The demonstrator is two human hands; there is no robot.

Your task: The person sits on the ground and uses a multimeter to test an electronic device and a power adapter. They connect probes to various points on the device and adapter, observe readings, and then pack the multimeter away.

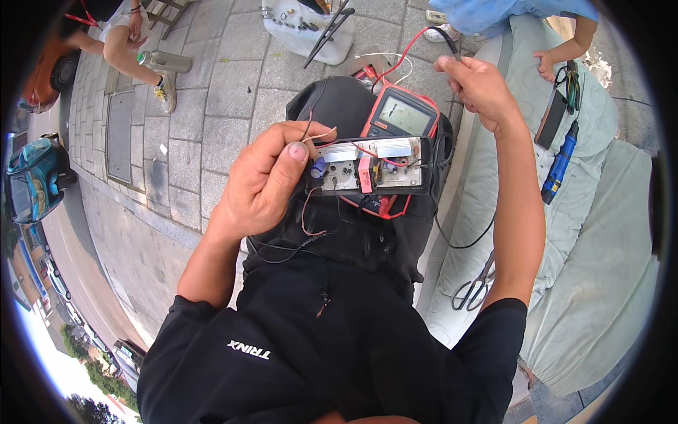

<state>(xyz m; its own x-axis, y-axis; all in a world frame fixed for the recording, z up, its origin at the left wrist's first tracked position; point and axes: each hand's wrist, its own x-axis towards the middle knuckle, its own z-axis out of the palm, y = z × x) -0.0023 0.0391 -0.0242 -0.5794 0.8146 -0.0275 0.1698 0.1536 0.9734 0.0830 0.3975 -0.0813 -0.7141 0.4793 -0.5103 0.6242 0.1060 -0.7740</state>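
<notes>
My left hand (275, 177) grips the left end of an open circuit board (388, 177) in a black case, with thin loose wires (314, 134) at my thumb and fingers. The board, which has silver heat sinks, a blue capacitor (318, 167) and a pink component (366, 174), lies over a red-and-grey multimeter (399, 113) on my dark-clad lap. My right hand (480, 92) is raised at the right, closed on a black cable end (452, 51) with a red wire (406, 53) near it. I cannot tell exactly what its fingertips pinch.
A padded seat (551, 283) on my right holds scissors (473, 290), a blue tool (559, 159) and a black block (551, 120). A person's hand (545, 63) rests there. Another person's leg (127, 60), a steel bottle (166, 61) and a plastic container (304, 28) are ahead; vehicles (35, 180) stand left.
</notes>
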